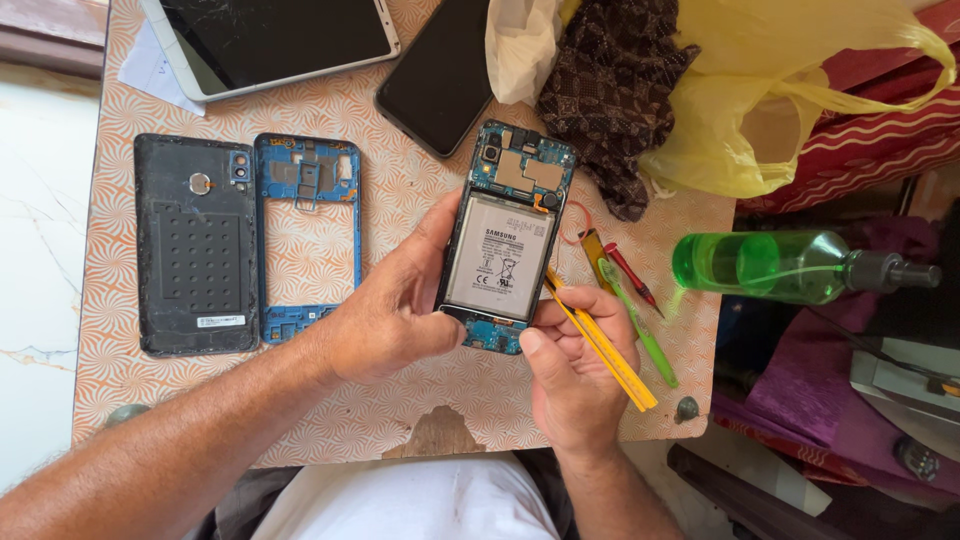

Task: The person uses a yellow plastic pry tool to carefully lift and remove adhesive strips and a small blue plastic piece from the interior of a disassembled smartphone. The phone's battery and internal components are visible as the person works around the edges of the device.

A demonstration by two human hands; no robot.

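Two hands (480, 330) holding opened phone (505, 240), back cover (195, 245), blue frame (307, 240) beside

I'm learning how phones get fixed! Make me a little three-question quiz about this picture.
1. True or false: the opened phone has its back cover on.
2. Which hand holds the yellow pry tool? A) left hand B) right hand C) neither
3. Fill in: the green spray bottle lies on its ____.

Key:
1. False. The white battery and circuit board show; the black back cover lies on the table beside the blue mid-frame.
2. B. The right hand grips it, while the left hand steadies the phone.
3. Side.
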